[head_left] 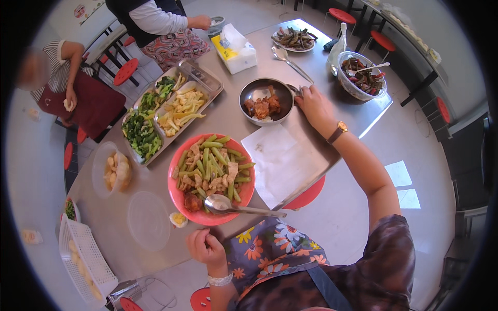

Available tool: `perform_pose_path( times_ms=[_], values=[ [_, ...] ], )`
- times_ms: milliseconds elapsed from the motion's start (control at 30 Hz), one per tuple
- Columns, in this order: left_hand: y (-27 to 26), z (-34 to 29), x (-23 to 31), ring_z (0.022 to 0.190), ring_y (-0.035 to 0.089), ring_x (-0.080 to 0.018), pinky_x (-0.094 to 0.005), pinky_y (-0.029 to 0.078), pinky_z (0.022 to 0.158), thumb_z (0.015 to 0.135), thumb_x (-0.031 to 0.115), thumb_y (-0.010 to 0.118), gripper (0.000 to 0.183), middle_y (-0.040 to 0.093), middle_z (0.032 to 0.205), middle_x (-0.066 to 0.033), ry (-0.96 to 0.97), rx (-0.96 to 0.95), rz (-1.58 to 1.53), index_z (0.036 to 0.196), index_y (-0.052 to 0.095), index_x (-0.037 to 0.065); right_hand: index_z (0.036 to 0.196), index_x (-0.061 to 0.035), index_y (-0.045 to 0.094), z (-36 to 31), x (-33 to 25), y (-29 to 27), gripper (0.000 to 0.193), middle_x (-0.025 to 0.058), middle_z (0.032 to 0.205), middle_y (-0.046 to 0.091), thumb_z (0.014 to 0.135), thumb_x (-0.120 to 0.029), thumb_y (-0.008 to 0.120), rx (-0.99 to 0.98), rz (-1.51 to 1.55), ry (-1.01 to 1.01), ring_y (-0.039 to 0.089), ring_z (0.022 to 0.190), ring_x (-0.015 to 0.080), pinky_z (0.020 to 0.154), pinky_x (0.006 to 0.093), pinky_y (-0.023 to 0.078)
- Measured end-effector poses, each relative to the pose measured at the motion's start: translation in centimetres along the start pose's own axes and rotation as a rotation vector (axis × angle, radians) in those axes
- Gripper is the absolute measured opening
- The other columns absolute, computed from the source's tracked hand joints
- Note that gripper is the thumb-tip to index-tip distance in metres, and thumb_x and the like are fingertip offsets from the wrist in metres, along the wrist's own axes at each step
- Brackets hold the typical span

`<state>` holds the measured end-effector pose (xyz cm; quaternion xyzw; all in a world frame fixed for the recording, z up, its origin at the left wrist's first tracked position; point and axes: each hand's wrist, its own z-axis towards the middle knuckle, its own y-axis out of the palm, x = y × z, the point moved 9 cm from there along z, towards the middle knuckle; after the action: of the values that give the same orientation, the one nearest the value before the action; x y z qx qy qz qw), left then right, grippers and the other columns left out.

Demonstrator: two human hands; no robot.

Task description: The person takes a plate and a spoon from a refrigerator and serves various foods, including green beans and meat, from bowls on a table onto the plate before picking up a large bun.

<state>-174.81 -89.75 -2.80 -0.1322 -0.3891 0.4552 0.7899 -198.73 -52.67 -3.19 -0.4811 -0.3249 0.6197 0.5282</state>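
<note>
My right hand [317, 110] reaches across the table with its fingers closed at the short dark handle of a round metal bowl [246, 98]. Reddish-brown pieces of food [263, 107] lie in that bowl. Close to the table's near edge, my left hand [208, 250] is curled into a loose fist, with nothing visible in it. Just beyond it stands a red plate [175, 199] heaped with green stalks and sliced meat [212, 168]. A metal spoon [220, 205] rests on this plate, its handle pointing right. Half a boiled egg [178, 220] sits beside the plate.
White paper sheets [275, 160] lie below the bowl. A compartment tray [213, 85] of vegetables, a tissue box [241, 59], serving spoons [293, 65], a plate of dark strips [294, 40] and a clear tub [385, 88] surround it. Two people [161, 23] [57, 78] stand beyond the table.
</note>
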Motion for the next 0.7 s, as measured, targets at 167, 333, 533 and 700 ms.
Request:
perform_pose_path(
  times_ms=[167,333,533,700],
  values=[
    [-0.3,-0.2,-0.2,0.065,0.051,-0.0266,-0.0340,0.041,0.059,0.071,-0.010,0.047,0.013,0.055,0.073,-0.0117,-0.004,0.012,0.037,0.077,0.055,-0.001,0.086,-0.0050,0.059,3.8,-0.1,-2.4,0.025,0.0131,0.088,0.056,0.082,-0.029,0.055,0.041,0.002,-0.007,0.058,0.079,0.0315,0.066,0.0402,0.048],
    [0.1,0.1,0.3,0.065,0.050,-0.0275,-0.0350,0.041,0.058,0.071,-0.009,0.047,0.012,0.054,0.073,-0.0112,0.017,-0.012,0.072,0.076,0.054,-0.002,0.081,-0.0064,0.064,9.2,4.3,-2.7,0.021,0.0136,0.084,0.063,0.079,-0.026,0.056,0.114,-0.043,0.170,0.061,0.077,0.0330,0.066,0.0405,0.050],
    [0.1,0.4,0.2,0.065,0.049,-0.0275,-0.0353,0.040,0.059,0.071,-0.009,0.047,0.013,0.054,0.073,-0.0110,-0.003,-0.038,0.084,0.077,0.054,-0.001,0.083,-0.0056,0.066,14.6,7.4,-1.0,0.020,0.0186,0.084,0.063,0.077,-0.022,0.056,0.294,-0.106,0.288,0.061,0.082,0.0340,0.073,0.0421,0.049],
    [0.1,-0.1,-0.2,0.064,0.048,-0.0270,-0.0352,0.039,0.059,0.070,-0.009,0.047,0.013,0.054,0.073,-0.0105,-0.005,-0.054,0.096,0.076,0.055,0.000,0.085,-0.0014,0.065,18.4,10.5,1.7,0.021,0.0209,0.089,0.062,0.074,-0.019,0.061,0.208,0.039,0.413,0.061,0.086,0.0346,0.078,0.0393,0.049]
  ],
)
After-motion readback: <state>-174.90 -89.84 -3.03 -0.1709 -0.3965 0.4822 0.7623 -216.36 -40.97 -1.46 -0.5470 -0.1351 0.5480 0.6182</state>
